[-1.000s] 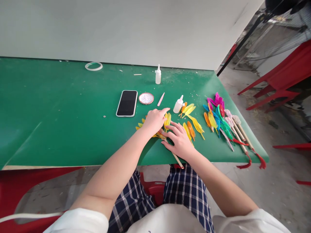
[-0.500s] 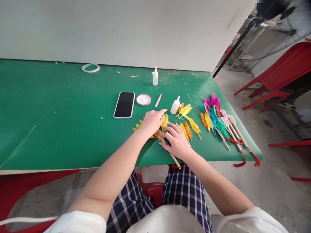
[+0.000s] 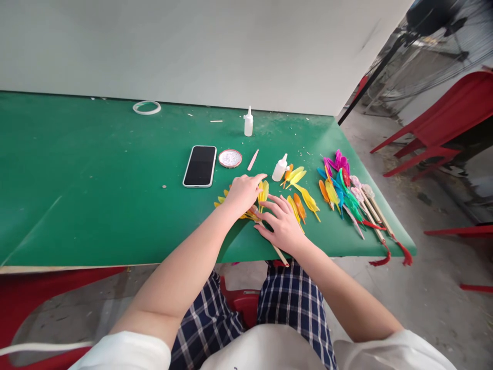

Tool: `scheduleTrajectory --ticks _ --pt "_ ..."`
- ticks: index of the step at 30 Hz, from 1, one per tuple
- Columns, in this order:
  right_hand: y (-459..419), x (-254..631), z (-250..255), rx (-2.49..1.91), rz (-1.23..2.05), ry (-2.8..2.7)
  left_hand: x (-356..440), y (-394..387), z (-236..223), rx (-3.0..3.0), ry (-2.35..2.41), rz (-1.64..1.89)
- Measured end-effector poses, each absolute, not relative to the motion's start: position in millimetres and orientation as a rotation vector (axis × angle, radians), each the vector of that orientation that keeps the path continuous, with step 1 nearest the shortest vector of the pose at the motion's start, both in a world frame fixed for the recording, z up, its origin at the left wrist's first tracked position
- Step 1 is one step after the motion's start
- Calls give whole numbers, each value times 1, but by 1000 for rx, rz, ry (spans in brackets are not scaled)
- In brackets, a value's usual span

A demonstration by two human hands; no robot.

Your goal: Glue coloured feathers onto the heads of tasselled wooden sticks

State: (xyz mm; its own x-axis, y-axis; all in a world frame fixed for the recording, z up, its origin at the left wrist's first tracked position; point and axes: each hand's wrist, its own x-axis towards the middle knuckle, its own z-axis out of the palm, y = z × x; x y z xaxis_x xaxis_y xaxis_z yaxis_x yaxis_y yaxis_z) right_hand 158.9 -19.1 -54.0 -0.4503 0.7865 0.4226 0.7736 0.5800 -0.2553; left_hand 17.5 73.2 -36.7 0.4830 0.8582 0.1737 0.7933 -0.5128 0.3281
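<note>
A feather fan with yellow and orange feathers (image 3: 222, 198) lies at the table's front edge, its pale wooden handle (image 3: 282, 255) pointing toward me. My left hand (image 3: 245, 193) bends over the fan, index finger reaching out, the other fingers closed at an upright yellow feather (image 3: 263, 191). That grip is partly hidden. On the right side, my right hand (image 3: 283, 223) rests with fingers spread, fingertips and thumb touching the fan near the top of the handle. Loose yellow feathers (image 3: 307, 201) and an orange feather (image 3: 299, 207) lie just beyond it. A white squeeze bottle (image 3: 280, 168) leans nearby.
Behind the hands are a phone (image 3: 200, 166), a round dish (image 3: 230, 159), pink tweezers (image 3: 253, 160), another squeeze bottle (image 3: 248, 123) and a tape roll (image 3: 147, 107). Coloured feathers (image 3: 339, 187) and tasselled sticks (image 3: 373, 210) lie right. A grey wall (image 3: 192, 51) borders the table's back.
The view has shifted very slightly, so the things on the table appear a little further right. Both hands keep their places on the fan.
</note>
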Motion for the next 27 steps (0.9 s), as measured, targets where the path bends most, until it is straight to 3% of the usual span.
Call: scheduleTrajectory --ticks 20,27 --pt "-21 158 -52 -1185 -13 -2300 12 73 -37 2453 1373 614" --pt "-40 187 -43 -1388 -150 -1972 4 74 -30 2372 1398 749"
